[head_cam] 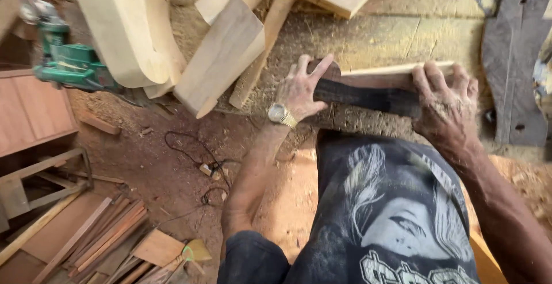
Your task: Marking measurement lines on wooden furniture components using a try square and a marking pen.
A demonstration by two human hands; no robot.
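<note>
— Dark, narrow wooden template [368,97] lies flat on a reddish-brown board [379,78] at the near edge of the sawdust-covered bench [374,37]. How much of it can you see?

— Only the middle stretch. Its left end sits under the left hand [299,91] and its right end under the right hand [445,103], so its full outline is hidden.

— And the grip on each side?

— Left hand is spread flat, palm down, thumb [319,67] stretched over the rounded end of the board; it presses rather than wraps around anything. A gold wristwatch [282,114] sits on that wrist. Right hand is dusted with sawdust, fingers bent down onto the template and the board's edge; whether they curl around the far edge I cannot tell.

— What is cut off?

— The person's dark printed shirt [397,215] covers the bench's front edge below the template. A dark grey shaped panel [514,60] runs out of view at the right.

— Room to move?

— Tight to the left: a pale slanted wooden plank [221,54] and a thin strip lie just beside the left hand. Beyond the board, the bench shows bare sawdust. A green power tool [66,62] rests well apart at far left, above the red dirt floor [167,163] with its black cable [192,149] and scrap slats [103,238].
</note>
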